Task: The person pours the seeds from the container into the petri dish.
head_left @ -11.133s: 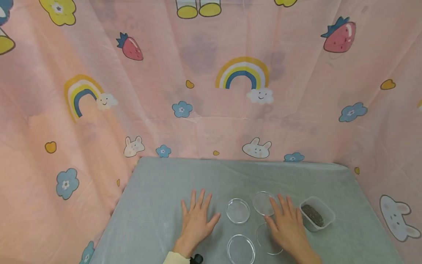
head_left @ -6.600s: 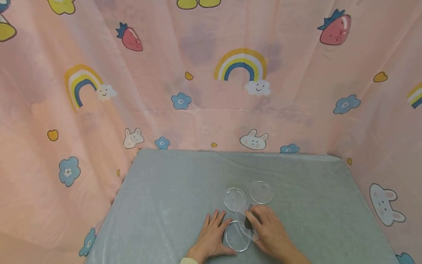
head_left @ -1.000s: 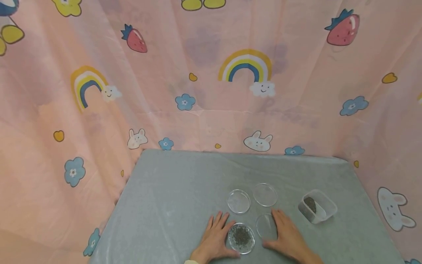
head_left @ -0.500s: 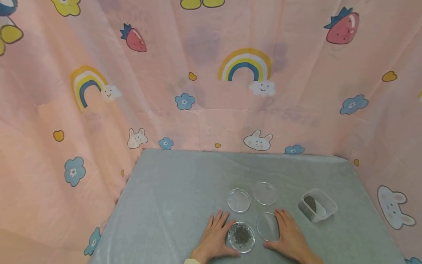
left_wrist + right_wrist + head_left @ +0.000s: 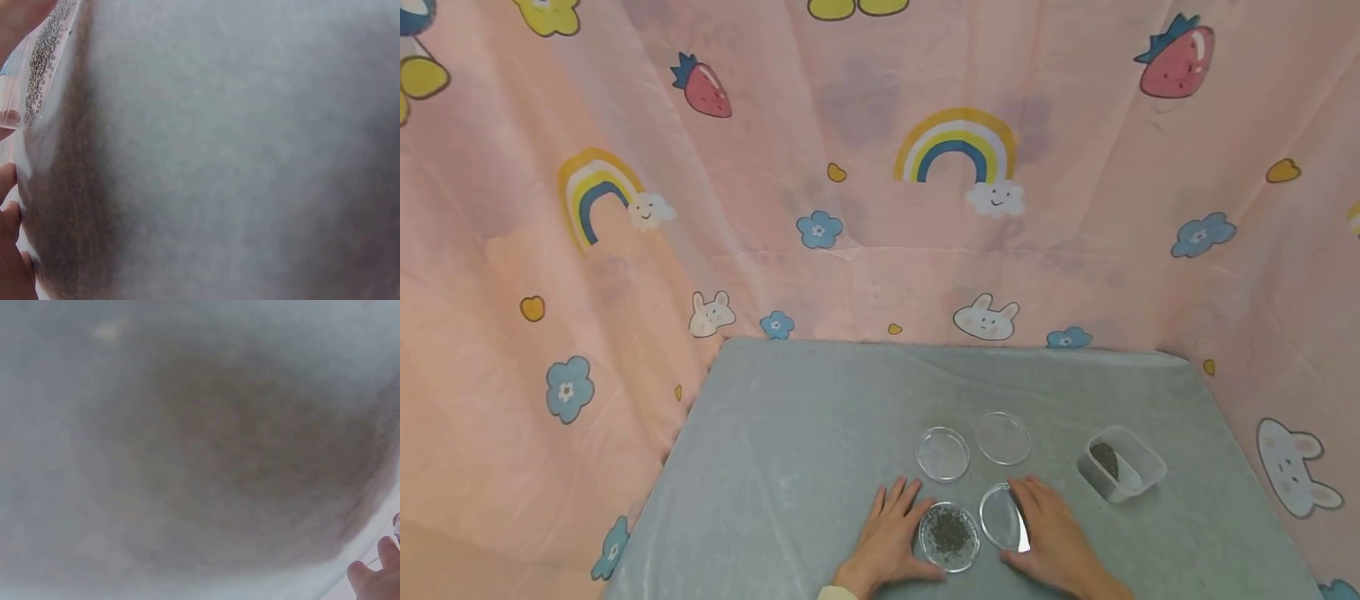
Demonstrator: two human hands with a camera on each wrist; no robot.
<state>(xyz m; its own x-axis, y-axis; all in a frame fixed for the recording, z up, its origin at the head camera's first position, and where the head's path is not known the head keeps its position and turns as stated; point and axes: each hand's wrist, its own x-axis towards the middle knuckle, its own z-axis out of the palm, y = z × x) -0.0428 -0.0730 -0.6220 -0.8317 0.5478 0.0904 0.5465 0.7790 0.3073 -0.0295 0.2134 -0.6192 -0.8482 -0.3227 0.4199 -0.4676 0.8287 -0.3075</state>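
Down near the front edge of the grey, felt-like table (image 5: 790,467), the left hand (image 5: 889,537) is lying flat with its fingers straight and slightly spread, its thumb side touching the rim of a round, clear, shallow dish of fine dark seeds (image 5: 949,537). Just beside that dish, toward the right edge, the right hand (image 5: 1054,537) is tilting a clear round lid (image 5: 1002,517) up on its edge, fingers curling lightly round its right rim; how firmly they are gripping it is hard to tell. Behind these, toward the back edge, two more clear empty round dishes are sitting side by side, one (image 5: 943,454) to the left, the other (image 5: 1003,438) to the right, close but apart. Nearer the right edge, a clear rounded-rectangular plastic tub (image 5: 1138,467) is holding a small heap of the same dark grains. A crinkled pink printed cloth (image 5: 850,167) is hanging behind and around the table.
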